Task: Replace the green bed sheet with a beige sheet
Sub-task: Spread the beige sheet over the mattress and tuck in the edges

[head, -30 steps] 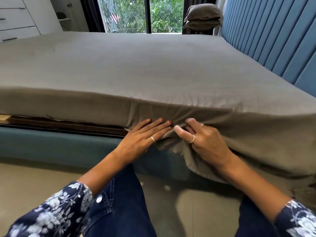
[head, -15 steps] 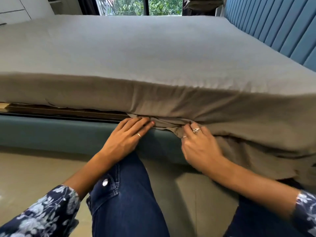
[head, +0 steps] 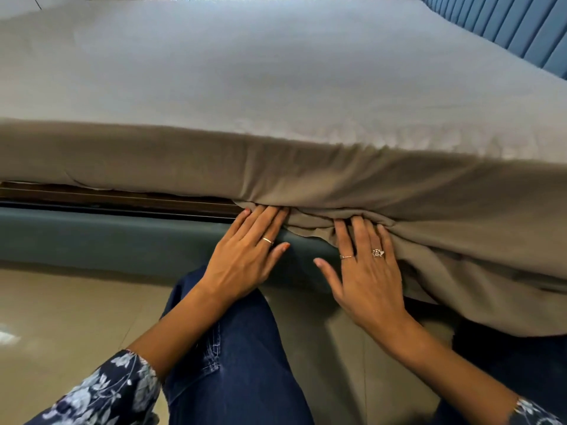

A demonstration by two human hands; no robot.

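Note:
A beige sheet (head: 276, 87) covers the whole mattress and falls over its near side. To the left the sheet's edge is tucked under; to the right it hangs loose towards the floor. My left hand (head: 245, 259) lies flat with straight fingers, whose tips push the bunched sheet edge under the mattress. My right hand (head: 368, 271) is flat too, thumb spread out, fingertips pressing into the folds beside the left hand. No green sheet is in view.
Below the mattress runs the teal padded bed frame (head: 107, 234), with a dark wooden slat (head: 107, 196) showing above it at the left. A blue ribbed headboard (head: 521, 26) stands at the right. My knees in blue jeans (head: 233, 363) are over the tiled floor (head: 61, 317).
The view has come lower and closer to the bed edge. My right hand has let go of the pinched fold and flattened; both hands now push the sheet edge under the mattress.

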